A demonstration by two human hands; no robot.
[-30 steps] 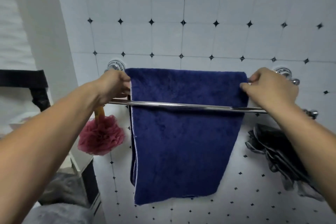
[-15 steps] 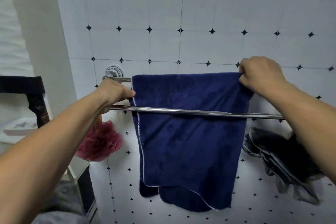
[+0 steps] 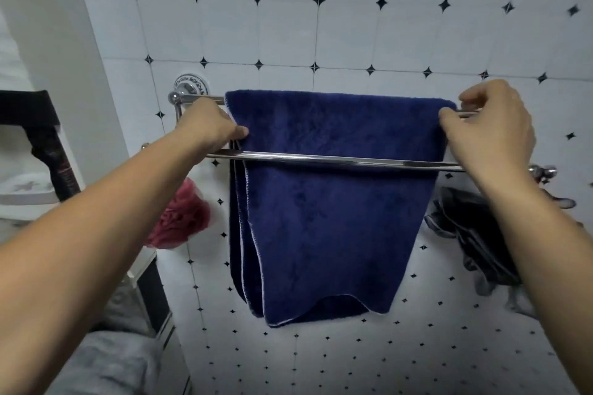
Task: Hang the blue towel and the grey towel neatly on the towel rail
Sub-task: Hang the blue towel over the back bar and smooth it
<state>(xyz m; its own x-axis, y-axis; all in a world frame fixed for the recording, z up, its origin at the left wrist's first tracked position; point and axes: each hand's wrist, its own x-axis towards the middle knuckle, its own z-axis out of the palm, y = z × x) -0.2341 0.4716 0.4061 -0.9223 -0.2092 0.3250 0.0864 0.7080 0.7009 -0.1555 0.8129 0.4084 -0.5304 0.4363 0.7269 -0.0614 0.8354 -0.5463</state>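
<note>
The blue towel (image 3: 333,202) hangs folded over the back bar of the chrome double towel rail (image 3: 321,160), behind its front bar. My left hand (image 3: 208,128) pinches the towel's left edge just above the front bar. My right hand (image 3: 487,131) grips the towel's top right corner at the back bar. The towel's lower edge hangs uneven, with an arch in the middle. A grey cloth (image 3: 106,365), apparently the grey towel, lies at the bottom left, partly hidden by my left arm.
A red bath sponge (image 3: 183,218) hangs below the rail's left end. Dark crumpled fabric (image 3: 475,234) hangs under the right end. A black stand (image 3: 48,144) and a white shelf are at the left. Tiled wall lies behind.
The towel's front layer has slid down and now hangs longer and flatter. My right hand moved right along the back bar. My left hand shifted up onto the towel's left edge.
</note>
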